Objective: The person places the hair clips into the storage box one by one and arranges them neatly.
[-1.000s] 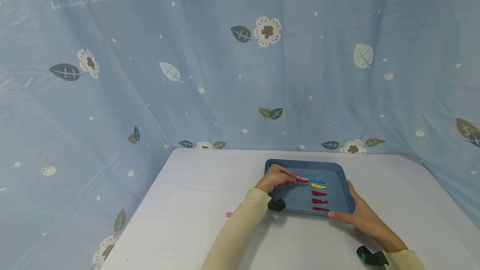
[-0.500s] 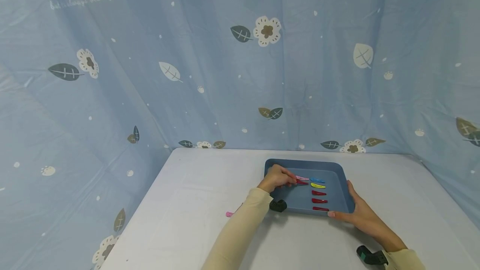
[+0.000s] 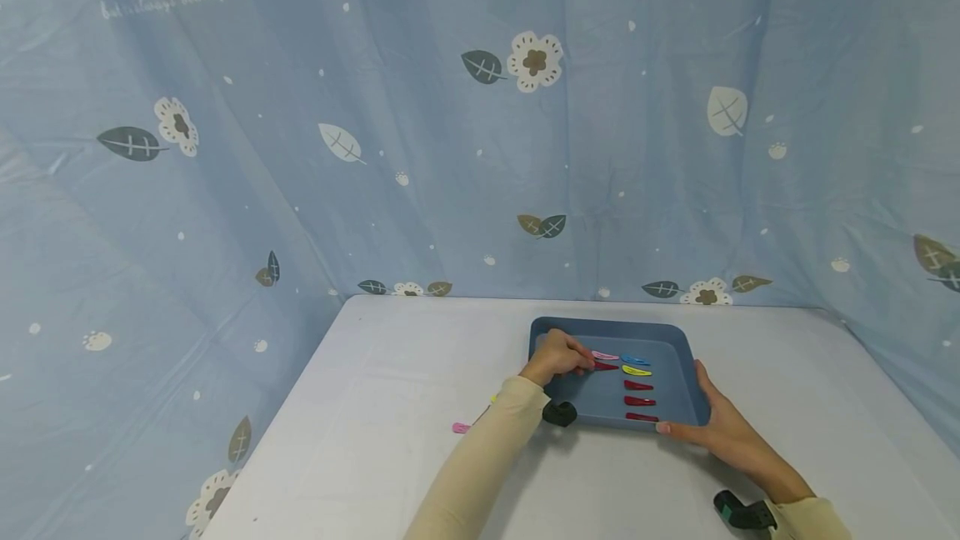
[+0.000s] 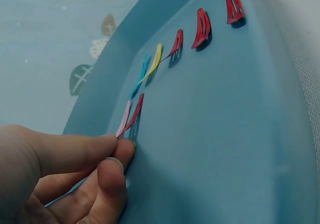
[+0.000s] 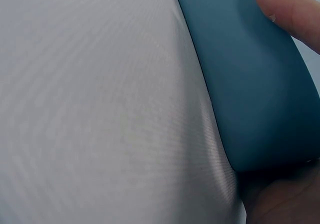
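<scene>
My left hand point(image 3: 558, 357) is over the left part of a blue tray point(image 3: 600, 327), its thumb and fingertips pinching one end of a dark red hair clip point(image 4: 135, 115). Right beside that clip lies a pink hair clip point(image 3: 605, 355). Further right in the tray runs a column with a blue hair clip point(image 3: 635, 360), a yellow hair clip point(image 3: 637, 371) and several red ones, such as the red hair clip point(image 4: 202, 28) in the left wrist view. My right hand point(image 3: 723, 432) grips the tray's near right corner, thumb on the front wall and fingers along the side.
On the white table point(image 3: 397, 373), left of the tray, another pink hair clip point(image 3: 461, 427) and a bit of something yellow point(image 3: 493, 398) show beside my left sleeve, which partly hides them. A blue patterned curtain point(image 3: 450, 148) hangs behind the table.
The red clip in my left hand has shifted slightly toward the tray's near side, away from the pink clip it overlapped. My right hand stays on the tray.
</scene>
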Available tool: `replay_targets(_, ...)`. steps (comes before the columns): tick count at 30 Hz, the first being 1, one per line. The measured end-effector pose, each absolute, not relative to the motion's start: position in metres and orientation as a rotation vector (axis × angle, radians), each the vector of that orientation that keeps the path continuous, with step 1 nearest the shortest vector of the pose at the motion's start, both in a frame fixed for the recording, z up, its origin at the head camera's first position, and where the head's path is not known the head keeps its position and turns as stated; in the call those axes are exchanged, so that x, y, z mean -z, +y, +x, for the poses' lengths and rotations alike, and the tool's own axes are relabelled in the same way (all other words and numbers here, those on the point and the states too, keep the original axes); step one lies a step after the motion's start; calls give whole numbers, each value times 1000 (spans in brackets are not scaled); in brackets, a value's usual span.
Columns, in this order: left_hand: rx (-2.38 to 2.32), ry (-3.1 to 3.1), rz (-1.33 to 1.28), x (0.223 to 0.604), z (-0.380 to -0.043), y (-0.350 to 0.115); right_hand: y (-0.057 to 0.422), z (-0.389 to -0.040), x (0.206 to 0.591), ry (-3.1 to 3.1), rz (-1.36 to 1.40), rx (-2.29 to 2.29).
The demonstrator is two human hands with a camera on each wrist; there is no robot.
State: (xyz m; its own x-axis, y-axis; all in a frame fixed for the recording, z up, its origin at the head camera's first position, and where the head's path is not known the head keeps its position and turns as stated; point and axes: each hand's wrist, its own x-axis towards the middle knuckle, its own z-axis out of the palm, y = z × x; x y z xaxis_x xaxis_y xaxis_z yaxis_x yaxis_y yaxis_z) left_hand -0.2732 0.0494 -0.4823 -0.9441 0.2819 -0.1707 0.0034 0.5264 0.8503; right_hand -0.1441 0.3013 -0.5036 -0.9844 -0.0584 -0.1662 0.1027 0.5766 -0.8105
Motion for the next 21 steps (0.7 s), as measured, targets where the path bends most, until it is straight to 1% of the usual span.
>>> replay_targets(21, -1326, 2562, 237, 486, -272, 53, 302, -145, 505, 2626, 37, 1378)
